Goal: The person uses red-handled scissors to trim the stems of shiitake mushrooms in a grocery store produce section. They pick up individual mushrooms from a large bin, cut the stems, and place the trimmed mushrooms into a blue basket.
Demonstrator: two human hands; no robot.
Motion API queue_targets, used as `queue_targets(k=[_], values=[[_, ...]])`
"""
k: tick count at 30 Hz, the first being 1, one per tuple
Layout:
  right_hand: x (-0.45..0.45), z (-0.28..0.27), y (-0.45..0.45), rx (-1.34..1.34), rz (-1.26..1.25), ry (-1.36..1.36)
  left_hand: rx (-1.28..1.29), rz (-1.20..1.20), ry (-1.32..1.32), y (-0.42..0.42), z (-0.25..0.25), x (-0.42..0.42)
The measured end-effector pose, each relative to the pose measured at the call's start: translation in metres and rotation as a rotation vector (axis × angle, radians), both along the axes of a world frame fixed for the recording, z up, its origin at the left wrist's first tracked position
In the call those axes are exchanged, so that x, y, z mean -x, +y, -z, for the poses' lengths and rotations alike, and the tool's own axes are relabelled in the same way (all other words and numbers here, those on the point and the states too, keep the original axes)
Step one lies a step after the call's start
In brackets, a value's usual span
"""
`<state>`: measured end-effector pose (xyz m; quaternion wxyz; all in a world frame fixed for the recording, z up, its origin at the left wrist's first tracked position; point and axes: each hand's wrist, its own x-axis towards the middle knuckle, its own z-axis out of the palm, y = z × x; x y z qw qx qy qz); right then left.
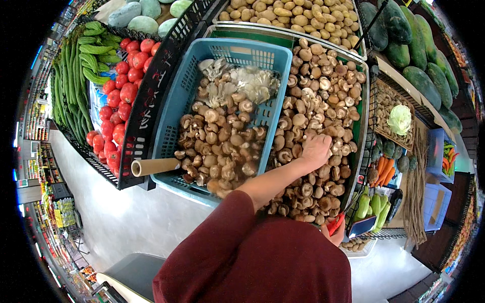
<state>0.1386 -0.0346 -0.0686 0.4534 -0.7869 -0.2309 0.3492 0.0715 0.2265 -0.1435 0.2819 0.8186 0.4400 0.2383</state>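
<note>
My left hand [317, 150] reaches down into the bin of loose shiitake mushrooms [299, 120], its fingers bent among the caps; whether they grip one is hidden. Low on the right, my right hand [336, 235] is closed around the red handle of a tool [335, 224], whose narrow dark end points up beside the bin's edge; its exact kind is unclear. A blue plastic basket [280, 110] stands on the left part of the bin. It holds more shiitake mushrooms [211, 137], with clusters of oyster mushrooms [250, 84] at its far end.
A cardboard tube [156, 166] juts over the basket's left rim. Tomatoes [128, 92], bitter gourds and long beans fill a black crate [146, 102] on the left. Potatoes [299, 19] lie beyond. Winter melons, carrots [384, 171], a cabbage [399, 119] and long roots are at the right.
</note>
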Motion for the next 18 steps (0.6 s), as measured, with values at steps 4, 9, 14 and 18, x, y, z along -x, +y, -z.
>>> queue_targets(k=[4, 9, 14, 18], values=[[0.018, -0.013, -0.012, -0.01, 0.047, 0.041, 0.247, -0.153, -0.414, -0.029, -0.014, 0.005], [0.034, -0.029, -0.017, 0.081, -0.014, -0.071, 1.473, -0.142, -0.957, -0.053, -0.029, 0.039], [0.053, -0.04, -0.014, 0.117, -0.12, -0.355, 1.537, 0.124, -1.078, -0.081, -0.049, 0.067], [0.066, -0.055, -0.02, 0.107, -0.133, -0.407, 1.405, 0.205, -0.987, -0.099, -0.064, 0.066]])
